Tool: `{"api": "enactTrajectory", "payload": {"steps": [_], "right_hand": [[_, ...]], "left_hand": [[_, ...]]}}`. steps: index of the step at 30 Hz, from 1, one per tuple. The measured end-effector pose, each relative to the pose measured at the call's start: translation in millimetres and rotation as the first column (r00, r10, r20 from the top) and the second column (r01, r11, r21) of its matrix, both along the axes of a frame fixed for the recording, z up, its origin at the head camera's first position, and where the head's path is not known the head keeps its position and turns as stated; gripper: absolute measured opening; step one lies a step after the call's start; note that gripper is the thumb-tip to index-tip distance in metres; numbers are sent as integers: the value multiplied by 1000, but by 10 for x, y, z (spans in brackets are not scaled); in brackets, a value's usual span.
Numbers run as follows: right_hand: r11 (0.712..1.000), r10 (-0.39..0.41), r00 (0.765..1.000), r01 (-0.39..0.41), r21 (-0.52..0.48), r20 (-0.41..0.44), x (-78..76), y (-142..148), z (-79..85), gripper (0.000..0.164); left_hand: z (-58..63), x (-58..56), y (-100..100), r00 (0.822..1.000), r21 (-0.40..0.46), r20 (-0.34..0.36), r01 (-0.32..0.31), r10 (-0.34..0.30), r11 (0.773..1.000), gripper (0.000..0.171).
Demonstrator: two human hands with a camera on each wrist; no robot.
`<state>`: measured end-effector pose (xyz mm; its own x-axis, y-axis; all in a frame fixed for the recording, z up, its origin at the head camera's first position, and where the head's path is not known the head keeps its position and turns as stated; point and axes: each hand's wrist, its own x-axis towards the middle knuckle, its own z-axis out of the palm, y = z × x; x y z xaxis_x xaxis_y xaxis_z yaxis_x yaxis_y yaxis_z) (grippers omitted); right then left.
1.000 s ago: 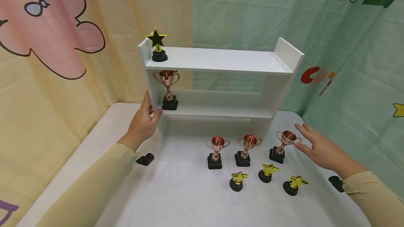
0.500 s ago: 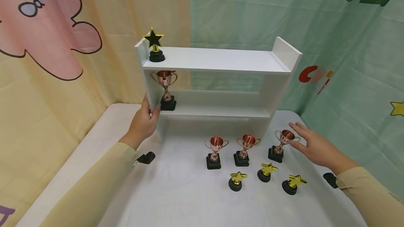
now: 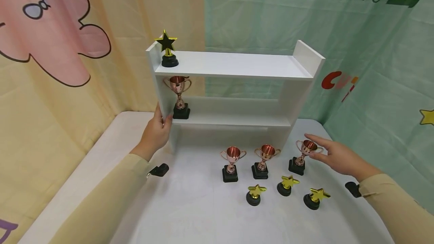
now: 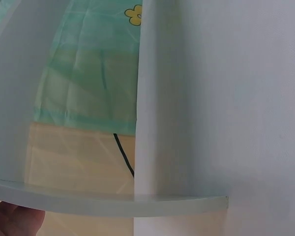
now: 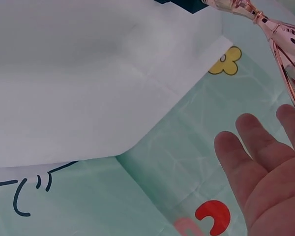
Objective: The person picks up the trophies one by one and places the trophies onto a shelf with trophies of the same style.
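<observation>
Since half a second ago, the right hand [image 3: 342, 157] has been brought a bit closer in round the far-right cup [image 3: 300, 161]. On the left, the side of the white shelf [image 3: 230, 63] is gripped by the left hand [image 3: 152, 134]. A tall star [image 3: 170, 61] is stood on the shelf's top board, and a shelf cup [image 3: 181, 102] is stood just below. On the table [image 3: 190, 214], a left cup [image 3: 231, 168], a middle cup [image 3: 261, 168] and three little stars [image 3: 285, 187] are set. At the right, the far-right cup's bowl is seen between thumb and fingers, held wide; whether it is touched cannot be told. This cup seems to be being reached for; to be held, it would need to be pinched gently.
</observation>
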<state>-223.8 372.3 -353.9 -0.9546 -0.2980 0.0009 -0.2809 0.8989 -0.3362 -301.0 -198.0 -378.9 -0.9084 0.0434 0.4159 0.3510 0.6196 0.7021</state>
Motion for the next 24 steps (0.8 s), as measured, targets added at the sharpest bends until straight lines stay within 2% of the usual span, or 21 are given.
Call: {"api": "enactTrajectory", "payload": {"steps": [14,24], "right_hand": [[1000,-6,997,8,-19,74,-128,-19,-41,70],[994,12,994,0,-110,112,-188,15,-83,65]], "left_hand": [[3,14,28,1000,-5,9,-11,11,1000,67],[-26,-7,16,1000,-7,6,-10,10,1000,67]]}}
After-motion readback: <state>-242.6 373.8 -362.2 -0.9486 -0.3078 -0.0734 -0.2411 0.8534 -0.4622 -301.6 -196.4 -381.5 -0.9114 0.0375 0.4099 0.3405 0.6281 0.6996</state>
